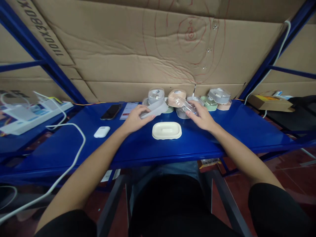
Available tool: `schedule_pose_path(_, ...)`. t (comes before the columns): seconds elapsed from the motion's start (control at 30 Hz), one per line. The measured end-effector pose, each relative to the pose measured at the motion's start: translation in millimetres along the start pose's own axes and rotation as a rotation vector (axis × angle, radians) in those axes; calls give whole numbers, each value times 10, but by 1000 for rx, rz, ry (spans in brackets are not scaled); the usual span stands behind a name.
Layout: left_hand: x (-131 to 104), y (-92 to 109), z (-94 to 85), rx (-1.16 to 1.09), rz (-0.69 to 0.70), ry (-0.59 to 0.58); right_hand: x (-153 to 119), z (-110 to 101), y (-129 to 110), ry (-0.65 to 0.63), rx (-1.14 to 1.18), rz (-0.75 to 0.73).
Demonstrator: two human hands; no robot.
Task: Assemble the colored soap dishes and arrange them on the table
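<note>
Person seated at blue worktop (222, 131), both arms reaching to the far edge. Left hand (134, 120) has its grip closed on a clear plastic lid (154, 109), fingers curled over the lid's near left end, lid tilted and lifted just off the surface. Right hand (202, 117) lies palm down on a clear plastic case (186, 108), fingers spread across its top; grip looks closed around it, though the underside is hidden. A cream oval tray (167, 130) sits flat on the worktop between and just near of both hands, touching neither, open side up, probably parked there for easy reach. A row of small packed cases (217, 97) in pink, green and grey is stacked along the far edge against the cardboard wall (148, 49), which keeps the middle free for handling. Left of the hands: white earbud case (101, 132), black phone (111, 112) and a second, lit phone (128, 110). A white cable (74, 148) loops off the near left edge. Power strip (32, 115) on the far left.
</note>
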State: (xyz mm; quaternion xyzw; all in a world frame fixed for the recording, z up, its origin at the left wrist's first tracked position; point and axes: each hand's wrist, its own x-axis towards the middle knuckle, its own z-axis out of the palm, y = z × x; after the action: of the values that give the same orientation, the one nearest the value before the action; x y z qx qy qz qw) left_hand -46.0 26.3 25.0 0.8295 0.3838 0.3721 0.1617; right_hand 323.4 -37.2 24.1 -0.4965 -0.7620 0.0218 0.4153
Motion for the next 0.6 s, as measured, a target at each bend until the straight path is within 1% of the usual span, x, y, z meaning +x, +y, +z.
schedule_pose_path(0.07,7,-29,2,81,-82,0,9,-3,1,-15,-18,18)
schedule_pose_path(0.13,3,-32,22,149,-143,-35,15,-10,-6,-41,-21,18)
schedule_pose_path(0.27,-7,-6,56,225,-202,-107,11,-25,-33,-90,-5,11)
schedule_pose_path(0.43,-2,-21,76,251,-201,-172,2,-8,-25,-120,-2,48)
schedule_pose_path(0.6,-1,-107,101,242,-140,-160,4,7,21,-103,-11,56)
